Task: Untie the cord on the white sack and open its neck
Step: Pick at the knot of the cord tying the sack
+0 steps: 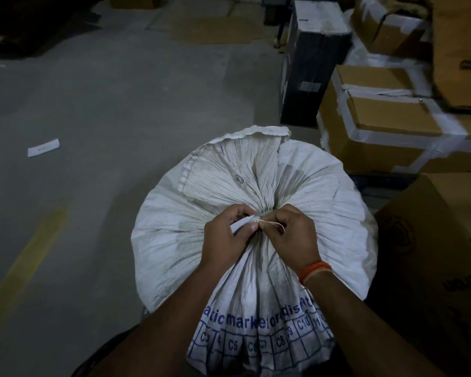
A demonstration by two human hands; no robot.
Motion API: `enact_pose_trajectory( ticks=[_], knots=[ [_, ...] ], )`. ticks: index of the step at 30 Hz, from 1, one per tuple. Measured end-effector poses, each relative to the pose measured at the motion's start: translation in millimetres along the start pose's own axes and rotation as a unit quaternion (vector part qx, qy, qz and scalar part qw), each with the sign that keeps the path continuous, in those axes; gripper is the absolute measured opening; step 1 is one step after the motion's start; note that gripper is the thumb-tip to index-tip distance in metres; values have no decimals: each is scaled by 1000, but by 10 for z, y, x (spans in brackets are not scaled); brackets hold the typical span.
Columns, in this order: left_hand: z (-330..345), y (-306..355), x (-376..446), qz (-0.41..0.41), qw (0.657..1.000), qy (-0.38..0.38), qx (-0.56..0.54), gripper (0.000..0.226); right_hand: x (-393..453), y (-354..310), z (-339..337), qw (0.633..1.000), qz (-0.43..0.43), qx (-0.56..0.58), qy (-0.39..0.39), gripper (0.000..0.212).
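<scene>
Open floor to my left, boxes crowding my right.

The bare grey concrete floor [120,104] lies free to my left and ahead, with only a small white paper slip [43,147] and a flat brown cardboard sheet [215,31] on it. To my right, taped brown cardboard boxes [386,126] and a tall black carton [310,63] stand just beside the bulging white woven sack [324,186], blocking that side.
</scene>
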State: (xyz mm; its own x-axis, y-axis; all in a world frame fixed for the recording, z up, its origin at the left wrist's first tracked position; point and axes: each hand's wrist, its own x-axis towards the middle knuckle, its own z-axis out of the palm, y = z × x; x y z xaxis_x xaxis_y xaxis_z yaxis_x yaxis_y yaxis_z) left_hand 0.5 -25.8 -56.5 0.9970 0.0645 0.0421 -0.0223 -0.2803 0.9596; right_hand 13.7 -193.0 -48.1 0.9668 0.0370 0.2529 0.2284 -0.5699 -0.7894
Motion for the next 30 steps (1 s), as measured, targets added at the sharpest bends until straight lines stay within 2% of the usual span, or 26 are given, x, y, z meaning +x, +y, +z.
enact_pose_trajectory(
  ticks=[6, 10, 18, 25, 30],
  knots=[
    [-6, 21, -5, 44, 998, -3, 42, 7, -11, 7, -82, 1000, -4, -1, -8, 10],
    [-6, 13, -16, 7, 1000, -23, 13, 8, -3, 28, -180, 1000, 12, 11, -19, 17],
    [-3, -39, -7, -56, 993, -59, -88, 14, -12, 69, -138, 1000, 16, 9, -22, 9],
    [8, -64, -12, -40, 996, -51, -66, 12, -3, 80, -94, 999, 22, 24, -26, 11],
    [58, -110, -16, 10, 999, -48, -11, 13, 16, 94, -93, 998, 20, 4, -52, 13]
  ],
)
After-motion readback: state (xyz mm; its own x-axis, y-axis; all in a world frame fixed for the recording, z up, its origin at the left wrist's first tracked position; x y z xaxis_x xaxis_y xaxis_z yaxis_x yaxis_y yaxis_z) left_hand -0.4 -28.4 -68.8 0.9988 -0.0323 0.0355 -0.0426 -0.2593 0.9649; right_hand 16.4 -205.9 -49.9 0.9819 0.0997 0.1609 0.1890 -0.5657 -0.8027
